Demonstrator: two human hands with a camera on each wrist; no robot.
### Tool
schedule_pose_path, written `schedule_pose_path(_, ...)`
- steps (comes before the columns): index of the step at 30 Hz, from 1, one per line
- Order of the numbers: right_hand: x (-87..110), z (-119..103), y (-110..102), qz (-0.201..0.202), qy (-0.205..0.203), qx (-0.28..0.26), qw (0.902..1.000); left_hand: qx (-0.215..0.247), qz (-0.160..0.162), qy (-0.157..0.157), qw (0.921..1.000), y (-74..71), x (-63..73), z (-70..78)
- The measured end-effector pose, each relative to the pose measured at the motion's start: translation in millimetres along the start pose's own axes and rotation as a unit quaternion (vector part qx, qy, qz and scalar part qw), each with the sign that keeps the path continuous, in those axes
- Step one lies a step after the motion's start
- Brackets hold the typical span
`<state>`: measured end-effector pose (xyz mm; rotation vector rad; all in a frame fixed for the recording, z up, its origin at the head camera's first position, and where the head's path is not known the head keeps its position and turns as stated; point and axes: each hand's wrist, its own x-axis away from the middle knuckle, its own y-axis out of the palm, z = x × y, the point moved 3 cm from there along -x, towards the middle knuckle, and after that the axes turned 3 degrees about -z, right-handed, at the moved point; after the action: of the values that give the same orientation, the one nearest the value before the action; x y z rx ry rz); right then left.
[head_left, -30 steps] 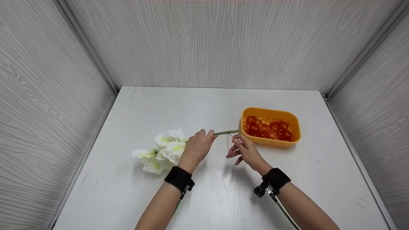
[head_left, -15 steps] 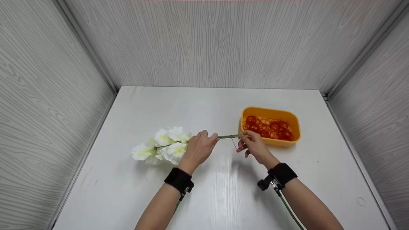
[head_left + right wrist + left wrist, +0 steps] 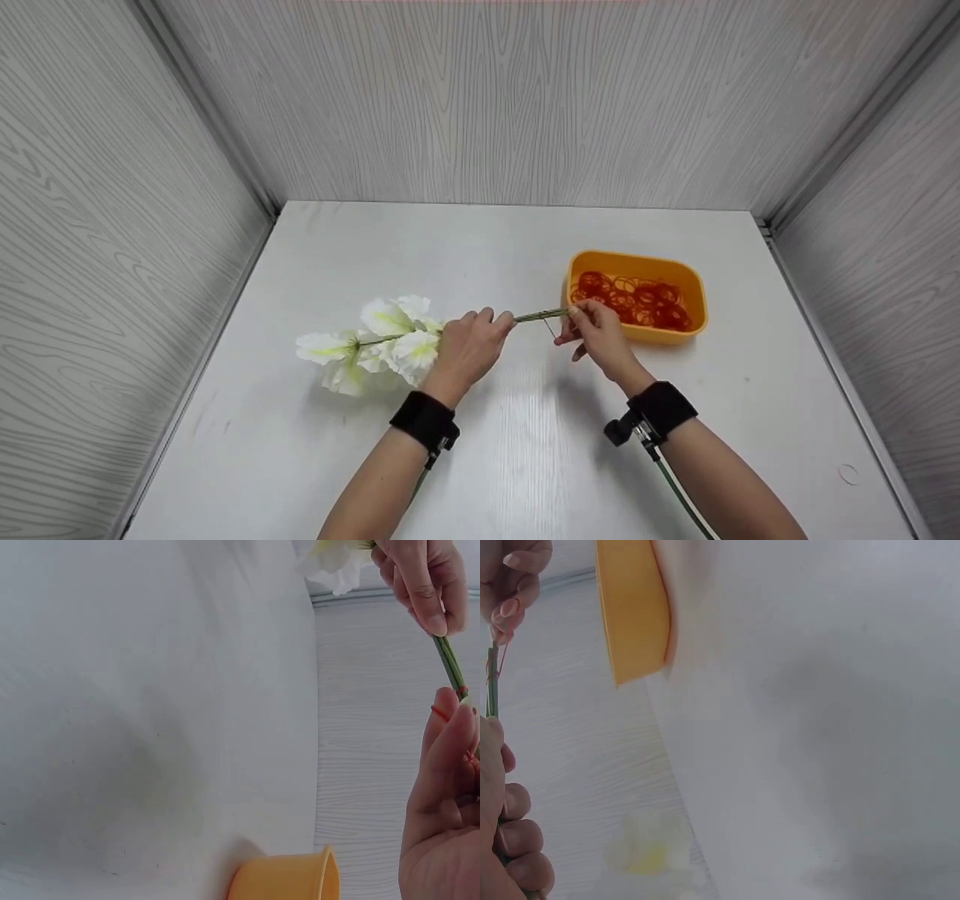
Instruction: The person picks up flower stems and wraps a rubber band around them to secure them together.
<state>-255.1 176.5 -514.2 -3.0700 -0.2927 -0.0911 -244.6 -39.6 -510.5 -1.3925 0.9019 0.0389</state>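
Observation:
My left hand [image 3: 471, 346] grips the thin green stems of a bunch of white artificial flowers [image 3: 388, 318], whose yellow-centred blooms stick out to its left. To the right, the bare stems [image 3: 534, 316] run across to my right hand [image 3: 606, 341], whose thumb and forefinger pinch them close to their cut ends. A red rubber band [image 3: 461, 691] goes round the stems. Part of it is stretched down to a lower finger of the right hand in the head view. The right palm hides the stem ends in the right wrist view.
Just behind the right hand stands a yellow-orange tub [image 3: 636, 262] with many red rubber bands [image 3: 641, 300] inside. One loose band [image 3: 848, 474] lies near the table's right edge. Grey wood-grain walls [image 3: 480, 105] enclose the white table [image 3: 420, 240] on three sides.
The right hand has moved right to the stem ends and now pinches them, with the band's stretched loop shorter. The flowers have tilted and spread a little to the left.

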Motion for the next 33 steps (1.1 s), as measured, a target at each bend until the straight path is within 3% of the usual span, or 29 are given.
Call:
schedule_pose_path(6,1.0,-1.9,1.7,0.049,-0.061,0.077,0.9939,-0.021,-0.006,-0.008,0.9997,-0.6,-2.8,3.7)
schedule_pose_path(12,3.1,-1.6,4.3,0.096,-0.121,0.156,0.9756,-0.027,-0.019,0.015,0.9994,-0.5,-2.0,6.4)
schedule_pose_path(17,7.2,-3.2,18.1,0.096,-0.154,0.223,0.9578,-0.056,-0.053,0.014,0.9969,1.6,-2.7,9.1)
schedule_pose_path(20,10.9,-3.3,32.0,0.073,-0.158,0.24,0.9551,-0.06,-0.061,0.005,0.9963,2.7,-5.1,11.8)
schedule_pose_path(28,18.8,1.0,63.4,-0.049,-0.143,0.199,0.9683,-0.048,-0.076,-0.036,0.9953,4.3,-7.5,13.1)
schedule_pose_path(33,23.4,0.7,74.1,-0.129,-0.158,0.174,0.9634,-0.036,-0.101,-0.048,0.9931,6.8,-8.6,9.8)
